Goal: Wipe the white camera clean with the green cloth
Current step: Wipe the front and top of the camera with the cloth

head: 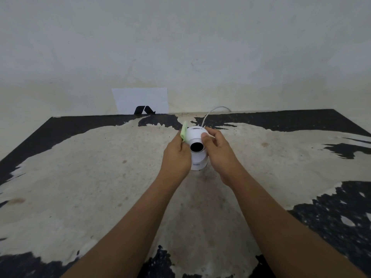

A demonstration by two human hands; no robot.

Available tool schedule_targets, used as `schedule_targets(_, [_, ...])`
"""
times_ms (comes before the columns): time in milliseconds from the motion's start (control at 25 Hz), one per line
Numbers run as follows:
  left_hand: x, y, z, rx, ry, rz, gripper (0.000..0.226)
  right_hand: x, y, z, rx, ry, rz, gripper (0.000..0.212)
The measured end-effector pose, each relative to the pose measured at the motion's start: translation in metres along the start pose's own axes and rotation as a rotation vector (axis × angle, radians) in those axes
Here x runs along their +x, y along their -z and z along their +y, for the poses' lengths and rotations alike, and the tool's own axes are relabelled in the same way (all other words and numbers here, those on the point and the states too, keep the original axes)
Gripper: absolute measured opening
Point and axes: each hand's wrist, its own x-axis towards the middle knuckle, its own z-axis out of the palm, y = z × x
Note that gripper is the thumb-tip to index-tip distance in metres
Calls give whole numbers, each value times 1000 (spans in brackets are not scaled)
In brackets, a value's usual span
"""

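White camera (197, 149) stands upright mid-table (80, 177), lens facing the wearer, white cable (208, 113) trailing back twd the wall. Left hand (176, 155) is closed w/ fingers pinching the green cloth (183, 131) against the head's left side; right hand (217, 149) curls round the right side, thumb on the dome. Risks: hard sideways wiping could swivel the head or tip the unit; taut cable could drag it; cloth grip looks thin, may slip.

dim, flat, even light; soft focus throughout, wide-angle bending at the edges.
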Motion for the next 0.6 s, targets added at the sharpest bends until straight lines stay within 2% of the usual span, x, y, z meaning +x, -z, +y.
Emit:
schedule_targets(160, [-2, -1, -1, 178, -63, 29, 51, 0, 1, 0, -2, -3, -16, 30])
schedule_targets(320, [-10, -7, -16, 297, 81, -4, 36, 2, 0, 0, 2, -15, -8, 35])
schedule_targets(400, [-13, -8, -16, 313, 94, -5, 33, 3, -1, 1, 4, -22, -5, 36])
schedule_targets(600, [-6, 0, 9, 212, -104, 22, 46, 3, 0, 5, 19, -17, -20, 35])
